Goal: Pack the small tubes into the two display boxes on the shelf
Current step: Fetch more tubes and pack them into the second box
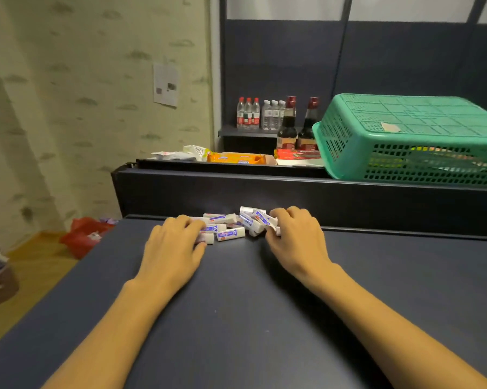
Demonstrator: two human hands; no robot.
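- The left hand [172,242] is curling its fingers round small tubes [231,233] on the dark shelf [236,290].
- The right hand [295,237] is gripping tubes at the pile's other side.

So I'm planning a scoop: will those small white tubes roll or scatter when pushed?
The small white tubes look light and probably slide easily on the smooth dark shelf. Piled crosswise between left hand and right hand, some may tumble.

Both bare forearms reach forward over the bench toward its far edge; the left hand [172,242] and right hand [295,234] lie palm-down, fingers curled, each gripping small tubes [231,233]
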